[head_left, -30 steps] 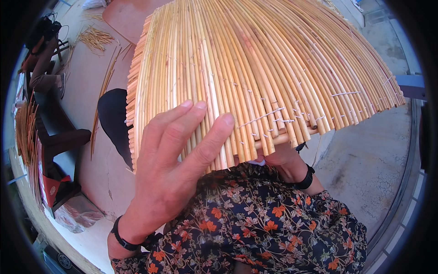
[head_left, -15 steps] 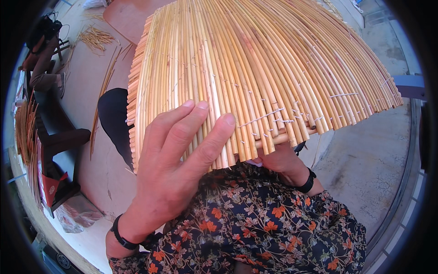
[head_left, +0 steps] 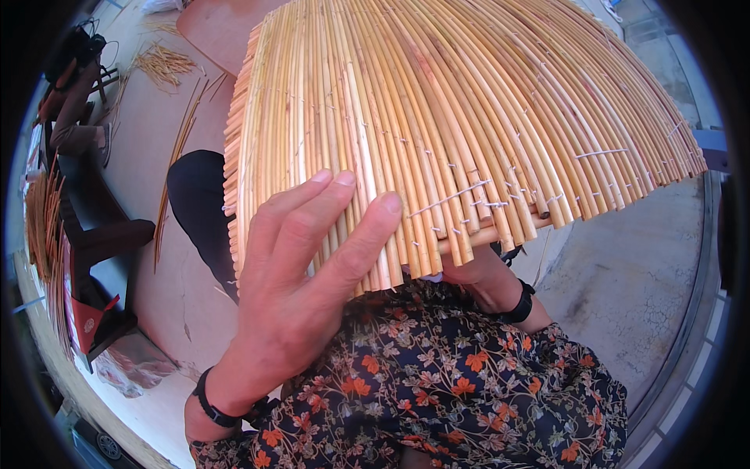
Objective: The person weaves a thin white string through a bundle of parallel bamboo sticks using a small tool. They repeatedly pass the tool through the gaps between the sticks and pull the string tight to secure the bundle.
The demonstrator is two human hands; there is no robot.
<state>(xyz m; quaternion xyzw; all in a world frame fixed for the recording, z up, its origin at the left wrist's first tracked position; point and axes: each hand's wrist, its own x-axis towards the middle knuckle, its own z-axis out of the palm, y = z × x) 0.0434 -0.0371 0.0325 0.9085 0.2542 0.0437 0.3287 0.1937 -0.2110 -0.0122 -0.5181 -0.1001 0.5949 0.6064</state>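
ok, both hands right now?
Left hand: open, resting on the reed mat.
Right hand: mostly hidden under the mat; cannot tell.

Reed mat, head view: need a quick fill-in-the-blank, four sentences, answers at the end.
1. The hand lying on top of the reed mat is the person's ____ one.
2. The thread stitched into the reed mat is ____ in colour.
3. The wristbands are ____ in colour.
4. The brightest leaves on the patterned shirt are ____.

Missing words: left; white; black; orange.
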